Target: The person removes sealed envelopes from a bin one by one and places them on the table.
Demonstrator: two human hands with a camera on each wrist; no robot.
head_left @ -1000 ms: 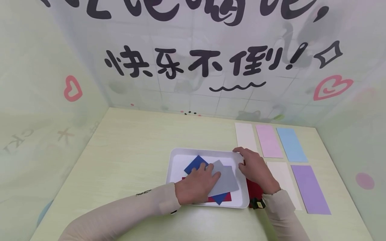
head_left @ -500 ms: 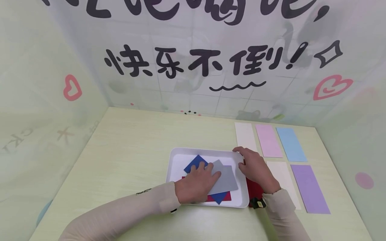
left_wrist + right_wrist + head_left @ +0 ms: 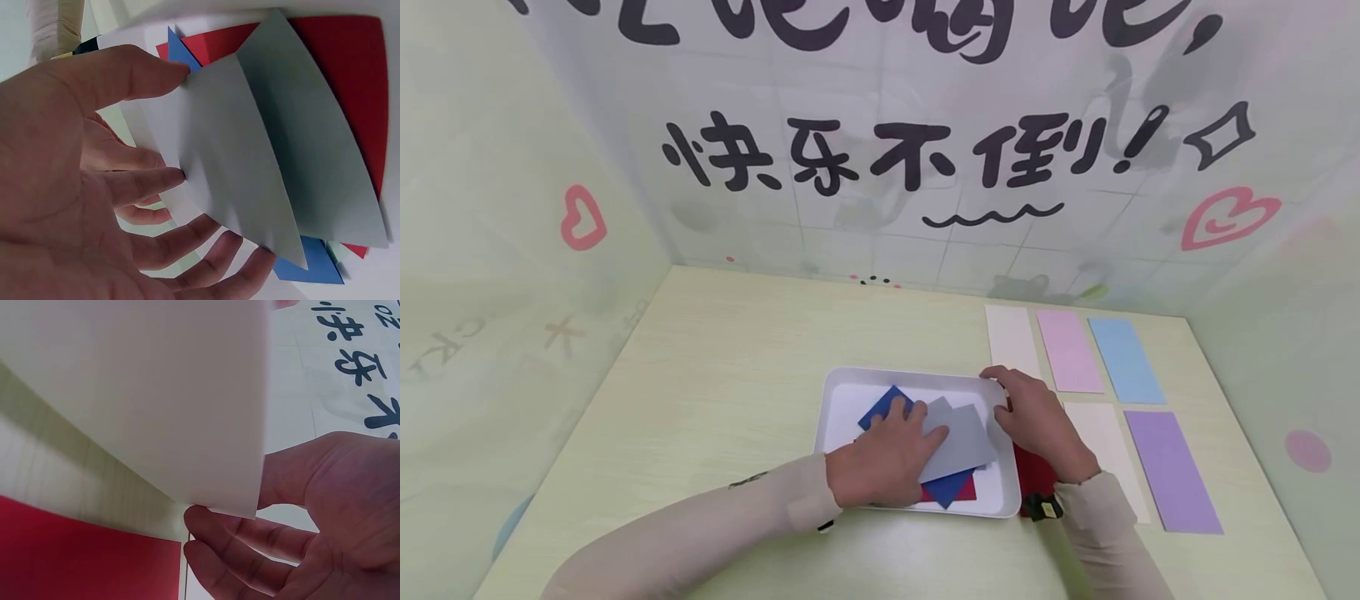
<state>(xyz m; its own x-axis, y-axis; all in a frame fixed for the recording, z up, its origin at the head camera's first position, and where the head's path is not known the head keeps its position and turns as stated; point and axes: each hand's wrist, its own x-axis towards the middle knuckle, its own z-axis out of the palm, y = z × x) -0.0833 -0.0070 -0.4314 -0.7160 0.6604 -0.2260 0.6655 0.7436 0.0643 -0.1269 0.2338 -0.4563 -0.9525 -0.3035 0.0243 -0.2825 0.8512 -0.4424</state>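
My left hand (image 3: 883,457) is over the white tray (image 3: 831,400), holding a light grey card (image 3: 225,144) between thumb and fingertips. That card is slightly bowed in the left wrist view. A second grey card (image 3: 312,162) lies beneath it, also curved. Under both are a blue card (image 3: 306,265) and a red card (image 3: 350,69), stacked at different angles inside the tray. At the tray's far right corner, my right hand (image 3: 1037,421) grips the rim. In the right wrist view its fingertips (image 3: 203,522) touch the tray's lower corner.
Another red card (image 3: 1033,471) lies on the table right of the tray, partly hidden by the right forearm. Farther right are a pink card (image 3: 1070,350), a light blue card (image 3: 1126,358), a purple card (image 3: 1172,471) and two whitish cards (image 3: 1011,333). Printed curtains enclose the table.
The top grey card has shifted slightly up and right over the one below. My left hand has moved slightly with it. The right hand and tray stay put.
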